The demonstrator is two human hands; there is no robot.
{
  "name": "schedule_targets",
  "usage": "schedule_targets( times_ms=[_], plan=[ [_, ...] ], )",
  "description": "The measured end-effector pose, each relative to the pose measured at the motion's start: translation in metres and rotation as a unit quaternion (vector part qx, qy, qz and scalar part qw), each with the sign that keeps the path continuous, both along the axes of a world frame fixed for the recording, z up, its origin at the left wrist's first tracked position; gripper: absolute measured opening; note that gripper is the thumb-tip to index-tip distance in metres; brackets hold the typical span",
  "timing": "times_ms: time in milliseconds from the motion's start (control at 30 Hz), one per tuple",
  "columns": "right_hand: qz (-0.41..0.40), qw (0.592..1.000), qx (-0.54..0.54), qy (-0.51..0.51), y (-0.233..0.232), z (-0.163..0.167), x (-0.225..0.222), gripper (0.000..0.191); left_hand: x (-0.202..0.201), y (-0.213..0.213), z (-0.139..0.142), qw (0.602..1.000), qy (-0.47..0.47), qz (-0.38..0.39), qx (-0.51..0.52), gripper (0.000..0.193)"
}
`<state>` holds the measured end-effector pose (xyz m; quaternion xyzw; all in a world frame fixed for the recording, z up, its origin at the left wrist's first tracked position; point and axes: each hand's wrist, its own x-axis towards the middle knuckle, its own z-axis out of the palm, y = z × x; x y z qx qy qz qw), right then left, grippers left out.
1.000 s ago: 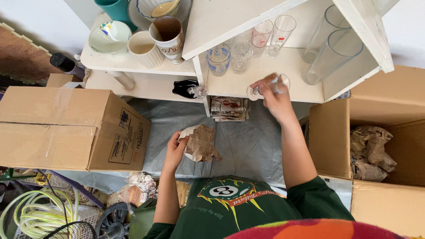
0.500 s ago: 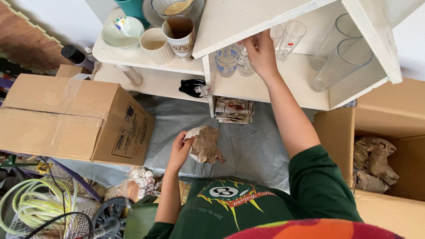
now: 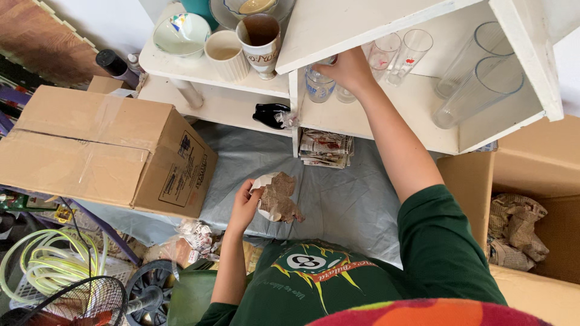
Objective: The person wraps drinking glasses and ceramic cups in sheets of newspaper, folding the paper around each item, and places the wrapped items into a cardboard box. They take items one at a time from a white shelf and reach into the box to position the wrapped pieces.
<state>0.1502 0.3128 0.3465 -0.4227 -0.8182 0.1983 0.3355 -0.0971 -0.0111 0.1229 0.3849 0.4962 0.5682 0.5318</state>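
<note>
Shelf: six glasses (image 3: 417,51), two mugs (image 3: 261,36), two boxes (image 3: 103,151).

Single head cam, looking steeply down from above the person's torso at the white shelf unit (image 3: 338,124) and floor, arm's-reach close. No second view.

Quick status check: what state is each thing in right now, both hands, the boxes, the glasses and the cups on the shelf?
Right hand: reaching into the shelf, on a small glass.
Left hand: holding a paper-wrapped item, partly unwrapped.
Left box: closed, taped.
Right box: open, crumpled paper inside.
Tall glasses: upright, empty.
Mug: upright, empty.
Cup: upright.
Bowl: upright.
</note>
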Motion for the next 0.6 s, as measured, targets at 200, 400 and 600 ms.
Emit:
schedule_targets(
  times_ms=[200,400,600],
  plan=[
    [0.005,0.989,0.041,-0.145,0.012,-0.007,-0.002,0.058,0.000,0.000,0.001,1.000,0.006,0.004,0.002,0.008],
    [-0.030,0.979,0.003,-0.202,0.015,-0.010,-0.006,0.058,-0.001,-0.001,0.001,1.000,0.005,0.003,0.008,0.009],
    [-0.022,0.987,-0.011,-0.157,0.005,0.005,0.000,0.067,0.000,0.000,0.013,0.999,0.037,-0.018,0.002,0.009]
  ],
)
